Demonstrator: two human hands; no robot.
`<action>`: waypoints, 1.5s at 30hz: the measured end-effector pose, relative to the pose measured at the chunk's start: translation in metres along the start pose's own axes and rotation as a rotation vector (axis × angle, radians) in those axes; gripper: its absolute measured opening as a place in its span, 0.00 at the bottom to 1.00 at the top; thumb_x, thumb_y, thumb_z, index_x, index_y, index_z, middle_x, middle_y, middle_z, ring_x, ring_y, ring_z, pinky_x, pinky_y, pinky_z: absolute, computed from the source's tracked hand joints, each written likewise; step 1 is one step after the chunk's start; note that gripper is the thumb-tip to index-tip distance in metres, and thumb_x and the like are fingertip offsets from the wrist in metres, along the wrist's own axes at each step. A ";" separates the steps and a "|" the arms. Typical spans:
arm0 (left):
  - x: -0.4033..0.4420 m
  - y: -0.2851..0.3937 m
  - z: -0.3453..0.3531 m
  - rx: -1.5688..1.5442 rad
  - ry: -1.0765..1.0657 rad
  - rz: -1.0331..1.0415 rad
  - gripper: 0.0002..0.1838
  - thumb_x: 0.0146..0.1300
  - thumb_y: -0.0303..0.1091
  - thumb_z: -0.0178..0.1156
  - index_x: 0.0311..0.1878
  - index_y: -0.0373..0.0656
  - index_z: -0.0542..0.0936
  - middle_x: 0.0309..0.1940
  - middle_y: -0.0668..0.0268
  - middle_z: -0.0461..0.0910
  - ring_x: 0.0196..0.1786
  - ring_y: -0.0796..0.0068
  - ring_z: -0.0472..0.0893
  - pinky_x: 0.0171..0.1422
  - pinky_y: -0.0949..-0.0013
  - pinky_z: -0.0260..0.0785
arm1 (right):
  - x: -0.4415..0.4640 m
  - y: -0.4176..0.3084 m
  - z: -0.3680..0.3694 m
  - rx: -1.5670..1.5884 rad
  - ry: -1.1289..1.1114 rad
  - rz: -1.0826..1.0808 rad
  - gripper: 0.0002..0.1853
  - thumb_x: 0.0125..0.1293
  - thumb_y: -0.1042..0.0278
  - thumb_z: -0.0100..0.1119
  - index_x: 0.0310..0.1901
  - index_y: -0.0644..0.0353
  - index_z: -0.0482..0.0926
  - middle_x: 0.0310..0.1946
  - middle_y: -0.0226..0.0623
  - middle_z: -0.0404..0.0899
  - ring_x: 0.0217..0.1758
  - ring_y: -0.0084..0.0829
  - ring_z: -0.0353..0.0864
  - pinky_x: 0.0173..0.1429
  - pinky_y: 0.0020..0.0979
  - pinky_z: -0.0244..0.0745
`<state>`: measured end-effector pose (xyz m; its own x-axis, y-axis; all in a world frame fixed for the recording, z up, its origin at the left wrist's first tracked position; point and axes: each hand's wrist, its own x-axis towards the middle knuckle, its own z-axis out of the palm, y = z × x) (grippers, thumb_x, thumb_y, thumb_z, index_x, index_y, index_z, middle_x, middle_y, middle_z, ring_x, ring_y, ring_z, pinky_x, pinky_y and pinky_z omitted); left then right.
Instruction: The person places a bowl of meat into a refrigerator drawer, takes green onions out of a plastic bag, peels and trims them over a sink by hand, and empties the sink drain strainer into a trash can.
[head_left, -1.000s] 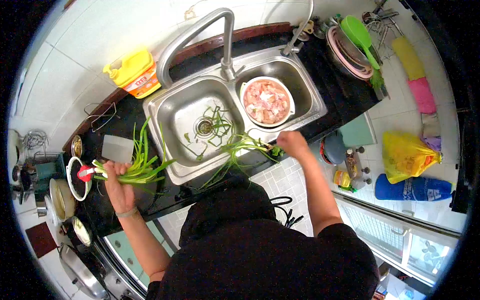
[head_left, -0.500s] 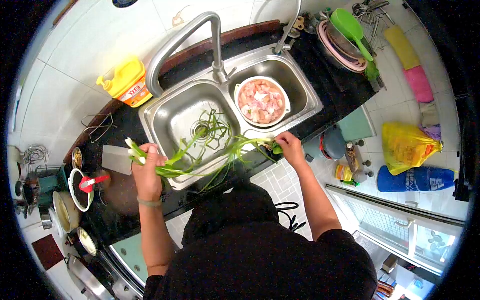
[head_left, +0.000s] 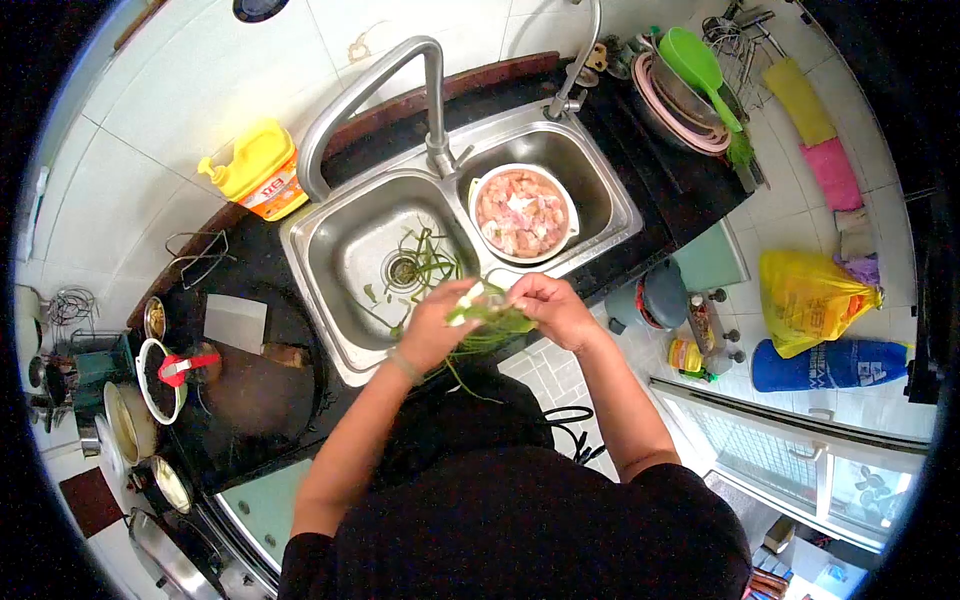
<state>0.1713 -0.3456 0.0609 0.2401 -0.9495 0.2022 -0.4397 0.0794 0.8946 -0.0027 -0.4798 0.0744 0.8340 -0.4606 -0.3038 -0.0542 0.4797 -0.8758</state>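
Note:
My left hand [head_left: 438, 325] is closed around a bunch of scallions [head_left: 490, 338], white ends by the thumb and long green leaves hanging over the sink's front edge. Close beside it, my right hand [head_left: 556, 312] pinches the same bunch near its green part; the exact grip is blurred. Loose green scallion leaves [head_left: 432, 262] lie around the drain of the left sink basin [head_left: 345, 235]. In the right basin stands a white bowl [head_left: 573, 222] full of raw meat pieces [head_left: 520, 212].
Left of the sink, a cleaver [head_left: 236, 320] lies on a dark round cutting board [head_left: 260, 395]. A yellow jug [head_left: 258, 170] stands behind the left basin, near the tall faucet [head_left: 432, 100]. Stacked basins with a green ladle [head_left: 695, 62] sit at the back right.
My left hand has moved right, bringing the scallions' white ends close to my right hand. My right hand has shifted slightly left and down. The stretched bunch is now gathered together.

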 end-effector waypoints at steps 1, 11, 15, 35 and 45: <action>0.000 -0.002 0.000 0.009 -0.015 -0.187 0.15 0.51 0.32 0.63 0.43 0.39 0.78 0.40 0.62 0.78 0.38 0.64 0.76 0.46 0.68 0.69 | 0.004 -0.007 0.007 0.033 -0.046 -0.023 0.05 0.60 0.76 0.55 0.38 0.62 0.74 0.34 0.29 0.75 0.37 0.21 0.73 0.43 0.23 0.68; -0.051 -0.024 -0.068 -0.669 0.379 -0.732 0.12 0.57 0.30 0.59 0.42 0.36 0.72 0.35 0.61 0.79 0.28 0.77 0.75 0.33 0.75 0.68 | 0.086 -0.019 0.055 -0.984 0.209 -0.557 0.08 0.61 0.71 0.53 0.41 0.60 0.79 0.43 0.40 0.75 0.51 0.38 0.72 0.55 0.34 0.67; -0.052 -0.006 -0.072 -0.629 0.352 -0.700 0.11 0.57 0.32 0.60 0.40 0.38 0.74 0.31 0.65 0.78 0.25 0.80 0.73 0.31 0.76 0.66 | 0.087 -0.013 0.096 -0.835 -0.109 -0.677 0.10 0.60 0.72 0.52 0.42 0.59 0.79 0.48 0.42 0.73 0.51 0.40 0.72 0.53 0.32 0.68; -0.058 0.020 -0.062 -0.029 0.184 -0.498 0.08 0.50 0.22 0.62 0.35 0.36 0.77 0.28 0.63 0.72 0.32 0.71 0.72 0.37 0.71 0.65 | 0.079 0.000 0.087 -0.639 -0.428 -0.312 0.03 0.52 0.75 0.53 0.28 0.63 0.76 0.20 0.36 0.76 0.20 0.29 0.77 0.25 0.28 0.71; -0.044 0.037 -0.034 0.238 0.383 -0.305 0.06 0.53 0.22 0.59 0.35 0.38 0.75 0.30 0.64 0.76 0.34 0.72 0.76 0.40 0.72 0.68 | 0.079 0.023 0.078 -0.088 -0.348 0.125 0.06 0.56 0.69 0.53 0.27 0.62 0.76 0.18 0.37 0.75 0.19 0.28 0.74 0.24 0.33 0.72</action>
<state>0.1737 -0.2909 0.0984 0.6657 -0.7369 0.1179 -0.4738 -0.2953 0.8296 0.1048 -0.4469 0.0596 0.9536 -0.1142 -0.2784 -0.2018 0.4435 -0.8733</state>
